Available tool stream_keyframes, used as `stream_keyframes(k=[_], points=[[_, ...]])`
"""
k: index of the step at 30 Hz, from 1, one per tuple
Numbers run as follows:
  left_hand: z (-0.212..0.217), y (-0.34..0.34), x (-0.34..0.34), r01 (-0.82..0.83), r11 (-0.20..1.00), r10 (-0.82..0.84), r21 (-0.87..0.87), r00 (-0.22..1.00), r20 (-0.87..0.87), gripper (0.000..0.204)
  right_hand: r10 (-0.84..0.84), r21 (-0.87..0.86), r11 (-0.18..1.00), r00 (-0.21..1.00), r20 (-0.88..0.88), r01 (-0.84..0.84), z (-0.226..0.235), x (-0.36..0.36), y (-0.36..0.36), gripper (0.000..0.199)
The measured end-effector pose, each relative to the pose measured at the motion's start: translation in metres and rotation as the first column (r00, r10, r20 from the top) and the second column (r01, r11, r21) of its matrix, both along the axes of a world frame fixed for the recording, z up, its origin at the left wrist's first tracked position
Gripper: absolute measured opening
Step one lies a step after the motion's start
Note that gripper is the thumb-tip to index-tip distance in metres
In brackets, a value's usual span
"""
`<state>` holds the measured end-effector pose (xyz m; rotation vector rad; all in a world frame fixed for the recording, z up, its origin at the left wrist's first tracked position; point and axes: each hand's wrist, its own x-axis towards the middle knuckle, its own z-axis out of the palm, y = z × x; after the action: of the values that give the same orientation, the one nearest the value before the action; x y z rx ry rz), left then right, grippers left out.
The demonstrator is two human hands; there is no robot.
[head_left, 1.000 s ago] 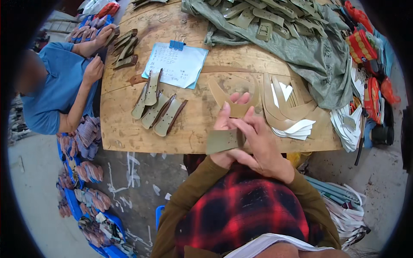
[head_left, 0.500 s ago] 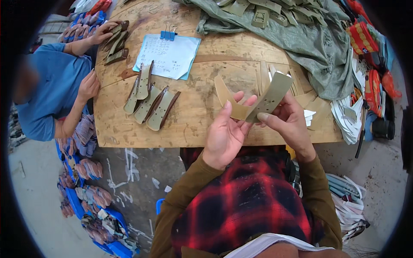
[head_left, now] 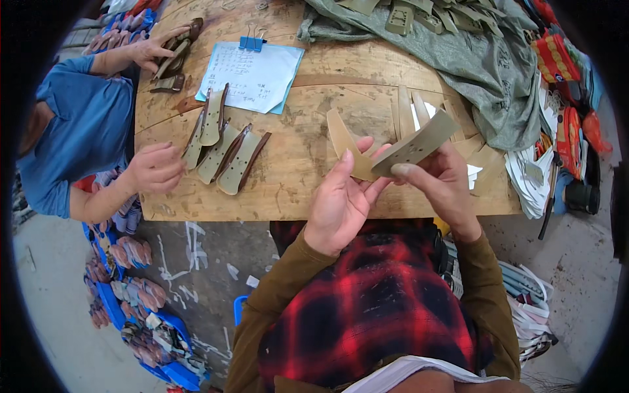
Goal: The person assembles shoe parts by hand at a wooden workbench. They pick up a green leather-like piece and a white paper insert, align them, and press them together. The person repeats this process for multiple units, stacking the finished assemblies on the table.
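Over the table's near edge, my left hand [head_left: 337, 213] grips a curved tan strip [head_left: 342, 139] between thumb and fingers. My right hand [head_left: 445, 190] pinches an olive strip [head_left: 417, 145] with small holes, its thumb on the face and its fingers behind. The two strips meet at their lower ends in a V shape; whether they are joined there cannot be seen. Left of my hands, several olive pieces with holes and brown edging [head_left: 240, 164] lie on the table. Loose tan strips [head_left: 405, 111] and white slips lie just beyond my right hand.
A co-worker's hand [head_left: 157, 169] hovers by the olive pieces; their other hand rests on similar pieces at far left. A clipped paper sheet [head_left: 246, 78] lies beyond. Olive parts pile on a grey-green sack [head_left: 485, 92] at the far right. Blue bins [head_left: 111, 304] stand on the floor.
My right hand has tilted the olive strip lower and rightward, flatter than before. The co-worker's near hand has moved right over the table edge toward the olive pieces.
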<state>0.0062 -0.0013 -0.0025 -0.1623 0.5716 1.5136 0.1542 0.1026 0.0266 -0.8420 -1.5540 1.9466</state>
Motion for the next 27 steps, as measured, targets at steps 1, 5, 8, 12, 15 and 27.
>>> stream_keyframes(k=[1,5,8,12,15,27], points=[[-0.001,0.000,0.000,0.004,1.000,-0.004,-0.001,1.000,-0.002,0.045,0.015,0.034,0.999,1.000,0.018,-0.015,0.001,-0.001,-0.003,0.041],[-0.002,0.000,-0.001,0.012,1.000,-0.012,0.011,1.000,-0.011,0.045,0.028,0.273,0.959,0.982,0.186,-0.079,-0.006,0.000,-0.001,0.039],[-0.001,0.000,-0.002,0.013,1.000,-0.013,0.012,1.000,-0.014,0.045,0.020,0.301,0.951,0.988,0.151,-0.066,-0.008,-0.002,0.001,0.038],[-0.001,-0.001,-0.001,0.024,1.000,-0.024,0.014,1.000,-0.009,0.045,0.012,0.331,0.941,0.981,0.192,-0.076,-0.014,0.001,0.000,0.037],[0.003,0.000,0.000,0.019,1.000,-0.020,-0.009,0.999,-0.036,0.044,-0.020,0.387,0.920,0.975,0.220,-0.068,-0.021,0.002,-0.003,0.037],[0.002,-0.001,0.002,0.022,1.000,-0.022,-0.007,0.998,-0.060,0.042,0.005,0.380,0.919,0.968,0.252,-0.104,-0.016,0.000,-0.006,0.032]])
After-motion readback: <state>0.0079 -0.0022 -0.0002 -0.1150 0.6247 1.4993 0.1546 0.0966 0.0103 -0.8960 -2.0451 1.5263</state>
